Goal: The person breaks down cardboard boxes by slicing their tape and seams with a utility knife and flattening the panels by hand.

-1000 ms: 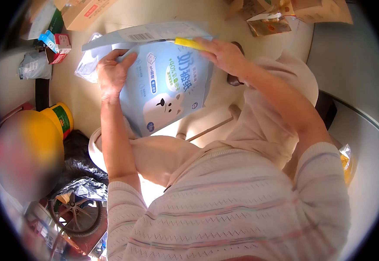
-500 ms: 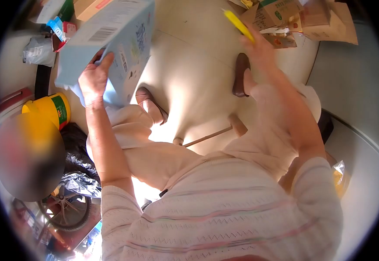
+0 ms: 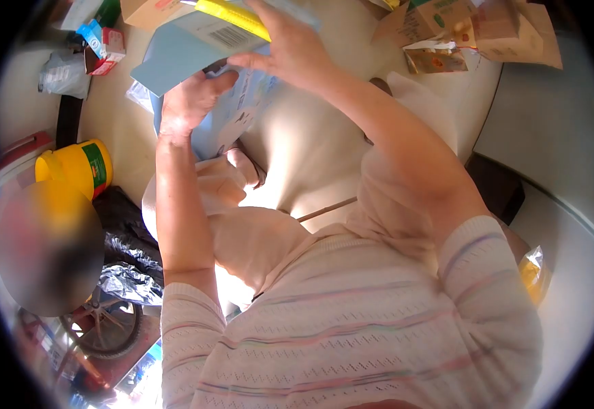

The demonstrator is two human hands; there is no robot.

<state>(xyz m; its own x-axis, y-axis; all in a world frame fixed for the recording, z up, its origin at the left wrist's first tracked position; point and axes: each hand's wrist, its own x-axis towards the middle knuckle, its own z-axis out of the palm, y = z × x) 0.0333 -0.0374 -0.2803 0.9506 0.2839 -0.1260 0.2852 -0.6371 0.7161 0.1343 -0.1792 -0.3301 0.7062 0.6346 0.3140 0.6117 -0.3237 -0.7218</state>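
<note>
A light-blue printed cardboard box (image 3: 181, 61) with a barcode is held up in front of me, tilted. My left hand (image 3: 191, 105) grips its near edge, thumb on the outside. My right hand (image 3: 297, 54) is over the box and holds a yellow box cutter (image 3: 232, 19), its narrow grey tip pointing left across the panel. The right thumb reaches toward the left hand, close to the box edge. Whether the tip touches the cardboard I cannot tell. A bit of clear plastic (image 3: 139, 95) shows beside the box's left side.
Cut cardboard pieces (image 3: 515, 41) lie at the upper right. Small boxes (image 3: 106, 51) and a grey plastic bag (image 3: 65, 75) are at the upper left. A yellow bucket (image 3: 72, 167), black bags (image 3: 130, 225) and a spoked wheel (image 3: 103, 324) stand left. A wooden handle (image 3: 327, 209) lies between my legs.
My right hand has swung left with the box cutter, from the upper right to over the box. My left hand has shifted right with the box, which is now tilted differently.
</note>
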